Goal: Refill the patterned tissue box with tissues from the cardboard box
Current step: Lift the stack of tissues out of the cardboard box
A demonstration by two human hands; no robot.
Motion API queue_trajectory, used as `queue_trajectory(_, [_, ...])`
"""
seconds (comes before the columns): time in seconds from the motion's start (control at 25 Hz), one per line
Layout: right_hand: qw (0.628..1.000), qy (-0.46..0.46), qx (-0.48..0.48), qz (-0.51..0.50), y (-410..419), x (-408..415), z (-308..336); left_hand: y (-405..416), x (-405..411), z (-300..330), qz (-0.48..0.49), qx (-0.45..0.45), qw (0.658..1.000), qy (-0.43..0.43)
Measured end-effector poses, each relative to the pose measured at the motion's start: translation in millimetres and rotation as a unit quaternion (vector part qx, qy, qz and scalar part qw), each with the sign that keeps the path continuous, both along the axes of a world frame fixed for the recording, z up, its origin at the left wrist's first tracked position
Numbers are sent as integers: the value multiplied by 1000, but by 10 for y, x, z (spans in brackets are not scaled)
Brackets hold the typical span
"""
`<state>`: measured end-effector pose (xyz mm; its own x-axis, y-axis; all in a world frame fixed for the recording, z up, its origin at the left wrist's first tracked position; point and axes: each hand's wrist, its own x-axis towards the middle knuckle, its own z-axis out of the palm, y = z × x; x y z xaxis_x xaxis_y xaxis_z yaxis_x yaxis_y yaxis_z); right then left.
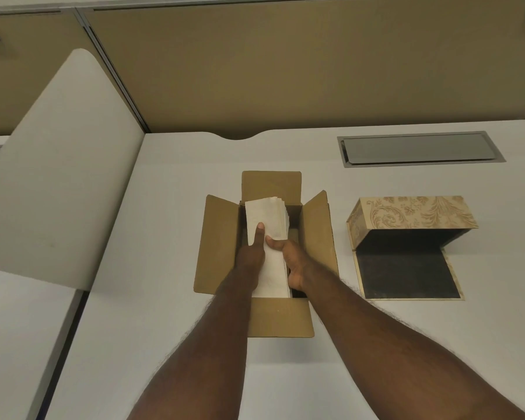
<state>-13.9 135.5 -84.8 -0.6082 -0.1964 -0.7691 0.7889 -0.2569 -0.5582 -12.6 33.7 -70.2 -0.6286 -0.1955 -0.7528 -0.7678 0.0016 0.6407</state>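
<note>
An open cardboard box [219, 237] sits mid-desk with its four flaps spread. A stack of white tissues [267, 216] rises out of it, tilted up at the far end. My left hand [252, 253] grips the stack's left side, thumb pressed on top. My right hand [291, 262] holds the right side, fingers under the stack, thumb on top. To the right stands the patterned tissue box [412, 212], cream with gold floral print, open, its dark inside empty and its dark flap [406, 274] lying flat on the desk toward me.
The white desk [376, 344] carries a grey cable hatch [419, 148] behind the patterned box. A curved white divider [58, 165] rises on the left. Tan partition panels [285, 71] close off the back.
</note>
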Motion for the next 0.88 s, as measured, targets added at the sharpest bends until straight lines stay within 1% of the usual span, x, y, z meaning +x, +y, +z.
queue_trajectory(0.12, [1000,2,0,-3,0,46,30,11,19,39,-14,-4,1000,1])
queue_trajectory(0.24, [999,13,31,7,-19,61,16,-8,60,28,-17,-6,1000,3])
queue_trajectory(0.56, [997,26,67,26,-5,66,79,-42,125,41,-4,48,999,-7])
queue_trajectory(0.76, [999,25,34,20,13,90,149,-69,125,90,-3,91,996,-1])
queue_trajectory(0.88, [999,33,38,21,16,78,176,-80,122,124,-15,88,996,16])
